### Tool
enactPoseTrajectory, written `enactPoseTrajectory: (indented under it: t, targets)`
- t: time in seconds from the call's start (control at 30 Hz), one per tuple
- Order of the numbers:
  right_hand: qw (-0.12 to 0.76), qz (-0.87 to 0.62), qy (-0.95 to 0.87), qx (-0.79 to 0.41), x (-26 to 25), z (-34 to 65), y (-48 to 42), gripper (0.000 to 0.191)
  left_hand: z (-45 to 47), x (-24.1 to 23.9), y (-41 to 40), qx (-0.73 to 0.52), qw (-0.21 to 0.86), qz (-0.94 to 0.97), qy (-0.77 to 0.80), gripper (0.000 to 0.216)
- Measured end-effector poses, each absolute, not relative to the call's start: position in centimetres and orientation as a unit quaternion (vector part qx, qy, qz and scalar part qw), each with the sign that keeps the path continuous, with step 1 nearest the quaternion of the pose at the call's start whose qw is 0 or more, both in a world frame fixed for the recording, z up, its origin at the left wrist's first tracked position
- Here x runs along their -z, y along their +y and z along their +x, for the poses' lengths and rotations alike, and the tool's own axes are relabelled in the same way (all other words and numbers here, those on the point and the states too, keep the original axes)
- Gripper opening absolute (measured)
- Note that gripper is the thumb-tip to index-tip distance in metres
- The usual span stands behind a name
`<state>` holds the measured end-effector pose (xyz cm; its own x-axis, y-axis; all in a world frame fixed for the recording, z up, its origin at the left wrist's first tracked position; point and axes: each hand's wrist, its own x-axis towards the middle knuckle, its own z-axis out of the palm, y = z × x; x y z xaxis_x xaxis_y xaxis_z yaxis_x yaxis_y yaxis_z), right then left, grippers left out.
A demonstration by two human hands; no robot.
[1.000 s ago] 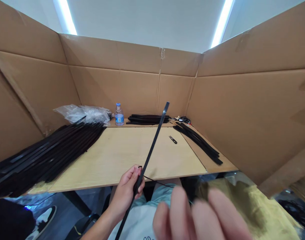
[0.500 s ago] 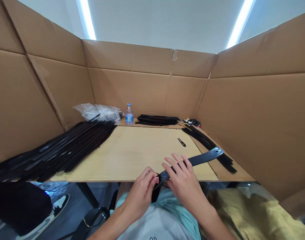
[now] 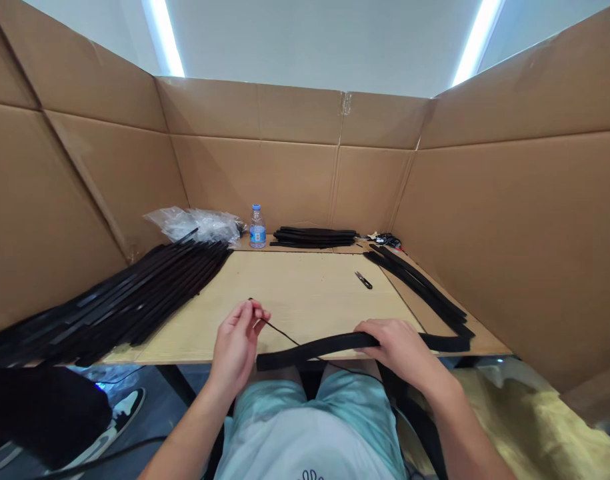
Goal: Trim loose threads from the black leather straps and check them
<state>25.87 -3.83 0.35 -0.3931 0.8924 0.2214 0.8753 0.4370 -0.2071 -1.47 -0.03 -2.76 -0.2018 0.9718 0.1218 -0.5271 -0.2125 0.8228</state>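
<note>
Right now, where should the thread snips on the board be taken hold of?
By the black handle end, coming from the near side with the fingers pinching across it: the thread snips lie flat on the wooden board, handle angled toward the person, metal blades pointing away.

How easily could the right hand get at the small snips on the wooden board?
Probably easily: the right hand lies near the snips, and the way across the wooden board looks free, though it must first release the black strip.
</note>
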Motion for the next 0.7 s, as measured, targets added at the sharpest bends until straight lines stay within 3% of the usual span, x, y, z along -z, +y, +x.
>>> enactPoseTrajectory:
  t: [0.07, 0.23, 0.33, 0.5, 0.7]
  targets:
    - [0.166, -0.542, -0.823, -0.047, -0.4, 26.3, -3.9, 0.01, -1.9, 2.6, 0.6, -0.724, 0.557, 0.263, 0.31, 0.022]
    - [0.213, -0.537, -0.811, -0.094, -0.2, 26.6, -4.1, 0.035, -2.4, 2.2, 0.8, -0.701, 0.571, 0.266, 0.334, 0.028]
    - [0.225, -0.522, -0.817, -0.1, -0.1, 26.0, -4.2, 0.035, -1.9, 2.3, 0.3, -0.66, 0.56, 0.344, 0.364, 0.037]
    - [0.237, -0.536, -0.809, -0.043, 0.0, 25.3, -4.1, 0.026, -1.3, 2.3, -0.6, -0.606, 0.517, 0.469, 0.38, 0.023]
    - [0.21, -0.579, -0.788, 0.002, 0.4, 25.5, -3.8, 0.029, -1.6, 2.0, -0.6, -0.67, 0.426, 0.478, 0.376, 0.026]
